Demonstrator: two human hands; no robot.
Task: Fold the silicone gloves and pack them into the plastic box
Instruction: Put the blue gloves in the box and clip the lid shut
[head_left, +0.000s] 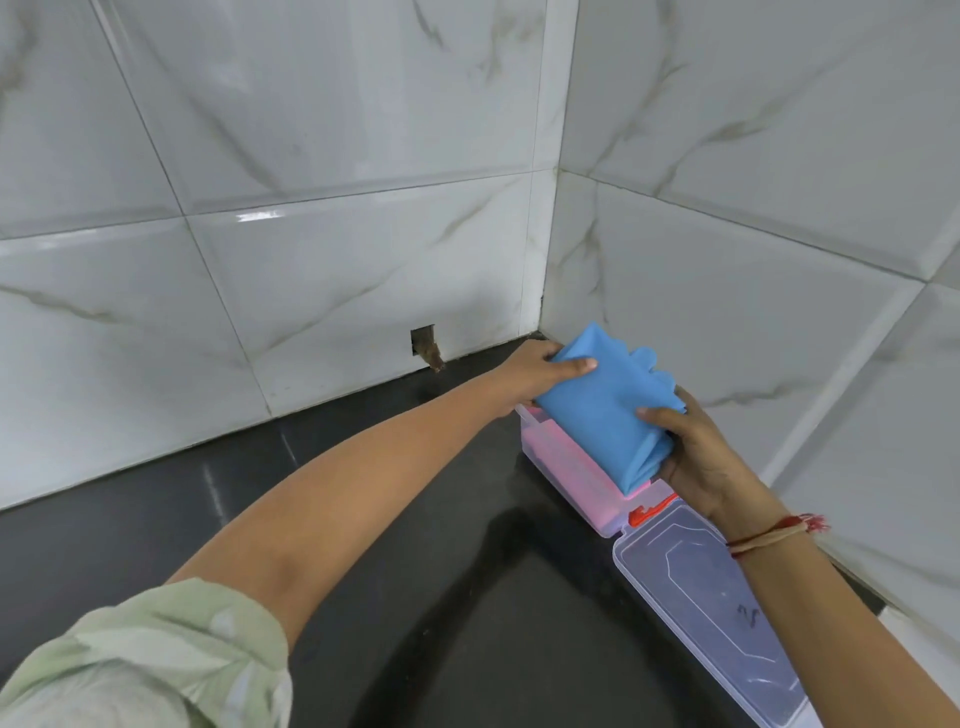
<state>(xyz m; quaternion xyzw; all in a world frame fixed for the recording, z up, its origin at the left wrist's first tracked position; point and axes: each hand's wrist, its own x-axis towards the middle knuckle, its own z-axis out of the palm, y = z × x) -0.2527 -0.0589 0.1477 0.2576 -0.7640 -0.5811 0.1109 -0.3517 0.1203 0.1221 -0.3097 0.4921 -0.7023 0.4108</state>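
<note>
A folded blue silicone glove (605, 408) is held tilted just above the open plastic box (566, 475). My left hand (540, 374) grips its far upper end with the thumb on top. Near the glove's lower right edge, my right hand (698, 457) holds it from beside and beneath. The box is clear plastic and stands on the dark counter in the corner. Pink material (576, 467), which looks like another folded glove, lies inside it. The box's clear lid (711, 608) lies flat, hinged open toward me, with a red clasp (649, 512) at the joint.
White marble-look tiled walls (311, 208) meet in a corner right behind the box. The black counter (415, 545) stretches to the left and toward me. A small square hole (423, 345) with a brown stub sits low in the left wall.
</note>
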